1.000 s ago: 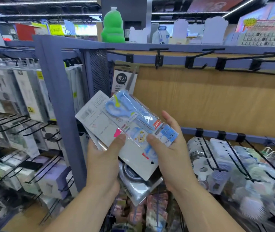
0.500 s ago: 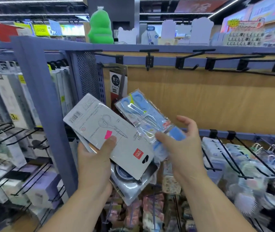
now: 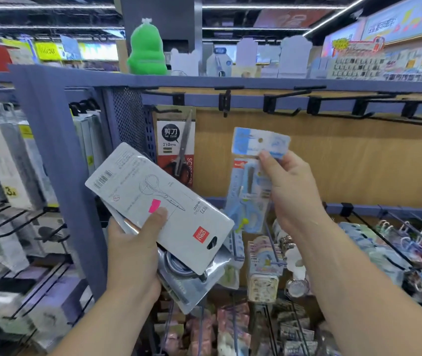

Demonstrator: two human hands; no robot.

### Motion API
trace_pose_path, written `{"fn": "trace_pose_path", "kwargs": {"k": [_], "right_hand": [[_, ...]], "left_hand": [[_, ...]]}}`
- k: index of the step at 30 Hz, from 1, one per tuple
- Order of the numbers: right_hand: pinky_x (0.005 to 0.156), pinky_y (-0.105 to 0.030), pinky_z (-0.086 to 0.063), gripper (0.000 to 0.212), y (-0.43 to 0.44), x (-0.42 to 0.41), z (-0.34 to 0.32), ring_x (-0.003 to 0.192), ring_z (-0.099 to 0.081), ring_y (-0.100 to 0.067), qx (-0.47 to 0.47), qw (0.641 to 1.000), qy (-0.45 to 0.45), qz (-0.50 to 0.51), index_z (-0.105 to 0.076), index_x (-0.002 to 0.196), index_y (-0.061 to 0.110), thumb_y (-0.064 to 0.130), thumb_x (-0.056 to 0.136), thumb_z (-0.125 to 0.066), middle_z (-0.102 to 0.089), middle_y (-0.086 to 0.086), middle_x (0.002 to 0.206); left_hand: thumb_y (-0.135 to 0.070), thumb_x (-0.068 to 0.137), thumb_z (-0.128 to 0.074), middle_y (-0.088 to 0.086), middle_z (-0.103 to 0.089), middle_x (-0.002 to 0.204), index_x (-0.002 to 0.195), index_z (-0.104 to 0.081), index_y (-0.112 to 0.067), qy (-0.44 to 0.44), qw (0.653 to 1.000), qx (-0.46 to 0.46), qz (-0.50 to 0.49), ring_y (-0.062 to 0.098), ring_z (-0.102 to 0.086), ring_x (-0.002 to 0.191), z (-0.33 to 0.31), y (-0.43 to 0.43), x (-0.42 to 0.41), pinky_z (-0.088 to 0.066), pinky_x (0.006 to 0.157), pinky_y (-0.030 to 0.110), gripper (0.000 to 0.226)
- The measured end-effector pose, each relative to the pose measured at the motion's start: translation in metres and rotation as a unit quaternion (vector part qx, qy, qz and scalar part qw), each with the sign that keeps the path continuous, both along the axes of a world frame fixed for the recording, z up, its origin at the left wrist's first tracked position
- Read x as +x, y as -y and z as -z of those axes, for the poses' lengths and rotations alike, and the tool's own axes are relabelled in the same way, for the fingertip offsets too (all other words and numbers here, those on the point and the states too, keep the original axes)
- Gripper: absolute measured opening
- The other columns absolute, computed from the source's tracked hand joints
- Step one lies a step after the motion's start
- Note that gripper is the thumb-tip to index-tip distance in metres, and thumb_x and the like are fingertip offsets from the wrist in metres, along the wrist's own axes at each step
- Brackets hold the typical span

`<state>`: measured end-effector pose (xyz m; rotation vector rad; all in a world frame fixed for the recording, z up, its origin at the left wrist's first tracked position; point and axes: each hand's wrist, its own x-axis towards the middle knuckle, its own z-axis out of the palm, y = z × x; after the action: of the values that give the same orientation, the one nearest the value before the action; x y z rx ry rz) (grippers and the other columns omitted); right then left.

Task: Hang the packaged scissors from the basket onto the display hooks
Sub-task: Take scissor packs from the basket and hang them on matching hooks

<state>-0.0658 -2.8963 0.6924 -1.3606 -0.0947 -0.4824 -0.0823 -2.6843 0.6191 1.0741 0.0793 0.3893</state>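
While standing before a smooth wood-grain back panel (image 3: 346, 163), a person is working with both hands. Left of the panel, the left hand (image 3: 133, 253) is gripping a fanned stack of flat scissors packs (image 3: 179, 217). Its thumb is pressing on the top one, a matte grey card with rounded corners, a printed scissors outline and a pink sticker. Shiny plastic packs are lying beneath it. At the panel's left edge, a red-and-black carded pair of scissors (image 3: 176, 147) is hanging from a hook. In front of the panel, a glossy blue scissors pack (image 3: 244, 186) is dangling upright. The right hand (image 3: 292, 191) is pinching its paper header card, below the black wire hooks (image 3: 289, 98) lining the panel's top.
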Motion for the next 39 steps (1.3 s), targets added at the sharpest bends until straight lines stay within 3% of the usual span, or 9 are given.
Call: {"fn": "trace_pose_path", "kwargs": {"k": [5, 8, 11, 17, 24, 28, 31, 37, 39], "right_hand": [[0.067, -0.035, -0.063, 0.013, -0.024, 0.018, -0.028, 0.080, -0.079, -0.019, -0.108, 0.994, 0.034, 0.005, -0.073, 0.099, 0.017, 0.016, 0.105, -0.062, -0.081, -0.001, 0.088], [0.072, -0.041, -0.066, 0.017, -0.033, 0.026, -0.039, 0.082, -0.080, -0.021, -0.107, 0.993, 0.036, 0.019, -0.073, 0.092, 0.017, 0.017, 0.104, -0.063, -0.081, -0.004, 0.090], [0.071, -0.041, -0.064, 0.020, -0.035, 0.031, -0.046, 0.081, -0.080, -0.020, -0.099, 0.994, 0.027, 0.035, -0.073, 0.096, 0.006, 0.020, 0.105, -0.062, -0.081, -0.006, 0.089], [0.079, -0.051, -0.065, 0.024, -0.035, 0.031, -0.045, 0.078, -0.080, -0.020, -0.094, 0.995, 0.003, 0.038, -0.070, 0.093, 0.001, 0.021, 0.105, -0.063, -0.081, -0.007, 0.084], [0.082, -0.058, -0.063, 0.031, -0.033, 0.043, -0.045, 0.079, -0.080, -0.020, -0.115, 0.992, -0.013, 0.049, -0.067, 0.104, -0.007, 0.023, 0.105, -0.062, -0.081, -0.007, 0.086], [0.080, -0.054, -0.064, 0.026, -0.031, 0.068, -0.043, 0.081, -0.080, -0.024, -0.101, 0.993, -0.049, 0.036, -0.068, 0.092, 0.002, 0.024, 0.105, -0.062, -0.081, -0.010, 0.088], [0.081, -0.065, -0.060, 0.033, -0.024, 0.102, -0.040, 0.088, -0.077, -0.038, -0.117, 0.988, -0.063, 0.073, -0.065, 0.089, -0.003, 0.028, 0.103, -0.063, -0.077, -0.021, 0.095], [0.082, -0.060, -0.062, 0.025, -0.011, 0.150, -0.037, 0.083, -0.078, -0.023, -0.133, 0.985, -0.063, 0.089, -0.066, 0.079, 0.015, 0.029, 0.101, -0.064, -0.079, -0.005, 0.086], [0.088, -0.055, -0.062, 0.014, -0.012, 0.153, -0.034, 0.094, -0.074, -0.020, -0.141, 0.983, -0.044, 0.109, -0.065, 0.093, 0.020, 0.033, 0.096, -0.072, -0.076, 0.000, 0.101]], "left_hand": [[-0.003, 0.097, -0.070, 0.002, -0.078, 0.120, 0.134, -0.060, -0.013, 0.008, 1.000, 0.005, 0.000, 0.026, -0.075, 0.111, 0.000, -0.008, 0.001, -0.059, 0.099, 0.050, 0.040], [-0.002, 0.097, -0.069, 0.002, -0.078, 0.122, 0.134, -0.060, -0.016, 0.016, 1.000, 0.012, -0.002, 0.027, -0.074, 0.113, 0.000, -0.011, 0.001, -0.056, 0.103, 0.055, 0.041], [-0.002, 0.096, -0.069, 0.002, -0.077, 0.124, 0.135, -0.060, -0.016, 0.023, 1.000, 0.008, -0.003, 0.028, -0.073, 0.116, 0.000, -0.012, 0.003, -0.054, 0.106, 0.058, 0.042], [0.000, 0.097, -0.067, 0.003, -0.077, 0.123, 0.135, -0.060, -0.015, 0.032, 0.999, 0.006, -0.005, 0.027, -0.073, 0.115, -0.001, -0.015, 0.005, -0.055, 0.105, 0.056, 0.041], [-0.001, 0.098, -0.067, 0.004, -0.076, 0.127, 0.137, -0.060, -0.014, 0.034, 0.999, 0.012, 0.000, 0.029, -0.072, 0.118, -0.001, -0.017, 0.008, -0.053, 0.106, 0.058, 0.042], [0.000, 0.098, -0.066, 0.002, -0.077, 0.123, 0.134, -0.061, -0.016, 0.034, 0.999, 0.022, -0.003, 0.026, -0.073, 0.115, -0.002, -0.018, 0.010, -0.054, 0.105, 0.056, 0.039], [0.001, 0.099, -0.064, 0.000, -0.078, 0.120, 0.130, -0.063, -0.020, 0.033, 0.999, 0.024, 0.006, 0.025, -0.074, 0.113, -0.004, -0.016, 0.015, -0.057, 0.099, 0.050, 0.037], [0.001, 0.098, -0.064, 0.001, -0.078, 0.123, 0.135, -0.062, -0.019, 0.029, 0.999, 0.017, 0.033, 0.023, -0.076, 0.110, -0.007, -0.013, 0.025, -0.065, 0.087, 0.040, 0.042], [0.000, 0.097, -0.064, 0.002, -0.077, 0.124, 0.138, -0.061, -0.018, 0.025, 0.999, 0.007, 0.036, 0.024, -0.075, 0.111, -0.006, -0.014, 0.027, -0.065, 0.087, 0.040, 0.044]]}}
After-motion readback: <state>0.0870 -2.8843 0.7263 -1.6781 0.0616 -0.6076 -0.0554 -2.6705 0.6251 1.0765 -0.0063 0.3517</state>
